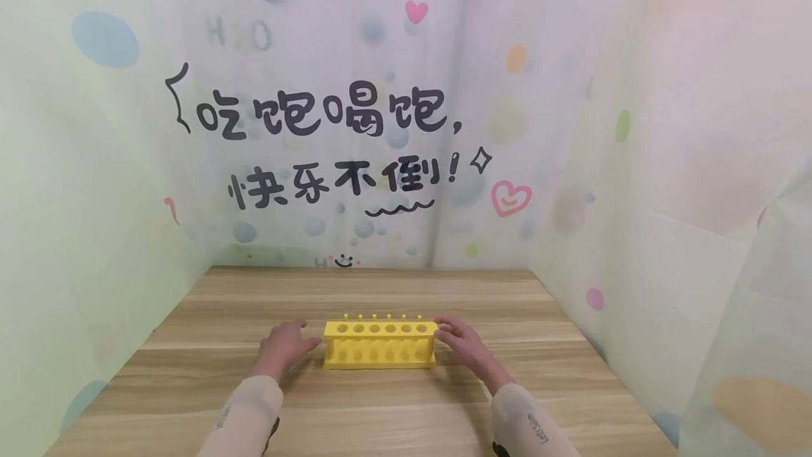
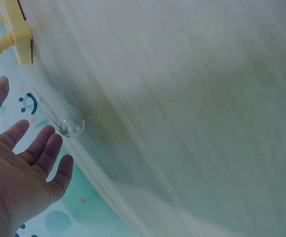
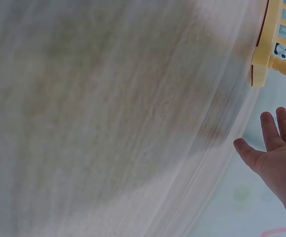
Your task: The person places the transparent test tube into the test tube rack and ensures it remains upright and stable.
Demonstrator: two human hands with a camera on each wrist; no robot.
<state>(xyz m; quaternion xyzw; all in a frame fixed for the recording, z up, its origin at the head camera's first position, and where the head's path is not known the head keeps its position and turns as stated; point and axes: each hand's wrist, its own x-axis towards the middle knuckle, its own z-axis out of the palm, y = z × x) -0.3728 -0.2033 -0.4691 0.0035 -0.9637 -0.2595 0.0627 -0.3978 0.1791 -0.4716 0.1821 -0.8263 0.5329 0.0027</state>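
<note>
A yellow test tube rack (image 1: 380, 336) stands upright on the wooden table, its row of round holes facing up and a row of short pegs along its back. My left hand (image 1: 285, 348) is at the rack's left end, thumb toward it and fingers spread. At the opposite end, my right hand (image 1: 466, 345) has its fingertips right by the rack's top corner. Neither hand grips anything. In the left wrist view a clear, round-ended tube (image 2: 71, 124) lies on the table close to the left fingertips; the head view does not show it.
The wood-grain table (image 1: 380, 415) runs back to a patterned curtain (image 1: 355, 41) with dark lettering. Similar sheets hang along the left side (image 1: 95, 182) and right side (image 1: 641, 182).
</note>
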